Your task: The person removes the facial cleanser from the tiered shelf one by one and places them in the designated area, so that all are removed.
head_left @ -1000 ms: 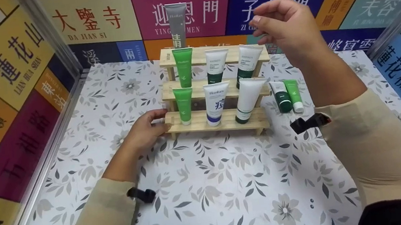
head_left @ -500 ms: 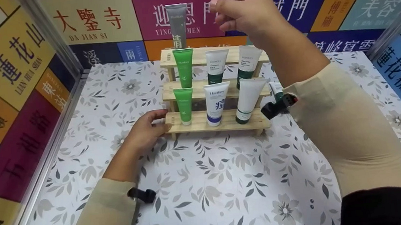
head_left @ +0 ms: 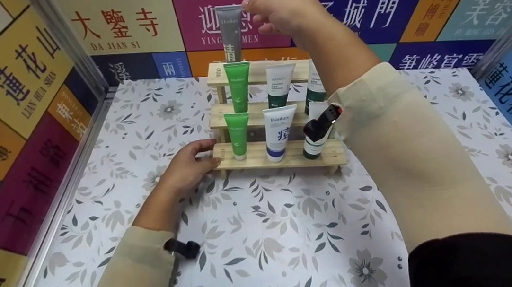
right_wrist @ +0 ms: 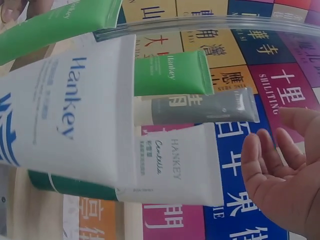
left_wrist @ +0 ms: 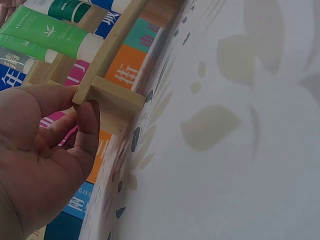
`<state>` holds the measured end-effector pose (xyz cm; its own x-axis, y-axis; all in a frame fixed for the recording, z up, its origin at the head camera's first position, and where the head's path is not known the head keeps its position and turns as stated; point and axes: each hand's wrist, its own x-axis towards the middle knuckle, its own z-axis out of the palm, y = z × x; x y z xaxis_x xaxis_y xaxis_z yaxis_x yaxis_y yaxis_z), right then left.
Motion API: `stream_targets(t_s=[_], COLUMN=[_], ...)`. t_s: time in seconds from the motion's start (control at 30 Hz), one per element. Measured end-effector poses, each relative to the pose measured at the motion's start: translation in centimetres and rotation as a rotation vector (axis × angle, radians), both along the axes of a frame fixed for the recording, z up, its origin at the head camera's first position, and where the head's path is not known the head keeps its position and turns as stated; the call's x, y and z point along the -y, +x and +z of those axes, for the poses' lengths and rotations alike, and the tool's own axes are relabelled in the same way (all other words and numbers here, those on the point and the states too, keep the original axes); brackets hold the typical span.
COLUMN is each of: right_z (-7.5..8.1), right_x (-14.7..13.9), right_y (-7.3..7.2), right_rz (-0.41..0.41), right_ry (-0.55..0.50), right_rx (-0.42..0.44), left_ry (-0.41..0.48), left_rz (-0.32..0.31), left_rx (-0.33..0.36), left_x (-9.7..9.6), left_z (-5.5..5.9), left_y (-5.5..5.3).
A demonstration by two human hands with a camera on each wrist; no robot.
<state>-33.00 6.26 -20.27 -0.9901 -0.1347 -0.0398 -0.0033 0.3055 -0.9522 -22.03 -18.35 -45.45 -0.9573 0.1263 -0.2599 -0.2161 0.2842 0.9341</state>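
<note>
A three-tier wooden display rack (head_left: 257,153) holds squeeze tubes standing cap down. My left hand (head_left: 190,164) pinches the left end of its lowest tier between thumb and fingers, as the left wrist view shows at the board's edge (left_wrist: 107,55). On the top tier stands a grey tube (head_left: 230,32). My right hand (head_left: 283,3) is raised beside the grey tube's upper end, fingers loosely bent around nothing; in the right wrist view a gap separates the hand (right_wrist: 287,180) from the tube (right_wrist: 205,108).
The middle tier bears a green tube (head_left: 238,86) and white-and-green tubes (head_left: 280,81). Below stand another green tube (head_left: 237,136), a white-and-blue tube (head_left: 279,129) and a white-and-green tube (head_left: 312,149), partly behind the right wrist's camera. A flower-patterned cloth (head_left: 256,238) covers the table; printed panels (head_left: 129,28) rise behind.
My right hand has moved left from beyond the rack's right end to the grey tube. Its arm now covers the two tubes lying on the table. The left hand has stayed put.
</note>
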Motion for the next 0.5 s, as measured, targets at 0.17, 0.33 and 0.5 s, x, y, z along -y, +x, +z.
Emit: stream_targets(t_s=[0.17,0.33,0.5], right_z=[-0.9,-1.7,-2.0], right_x=[0.5,1.4,1.9], right_y=[-0.8,-1.2,-1.4], right_rz=[0.021,0.042,0.029], right_ry=[0.022,0.034,0.054], right_rx=[0.031,0.032,0.018], left_ry=[-0.010,0.007,0.025], left_rz=[-0.001,0.001,0.005], left_rx=[0.006,0.010,0.004], left_x=[0.0,0.0,0.1], left_z=[-0.1,-0.4,-0.3], left_y=[-0.1,-0.2,-0.1])
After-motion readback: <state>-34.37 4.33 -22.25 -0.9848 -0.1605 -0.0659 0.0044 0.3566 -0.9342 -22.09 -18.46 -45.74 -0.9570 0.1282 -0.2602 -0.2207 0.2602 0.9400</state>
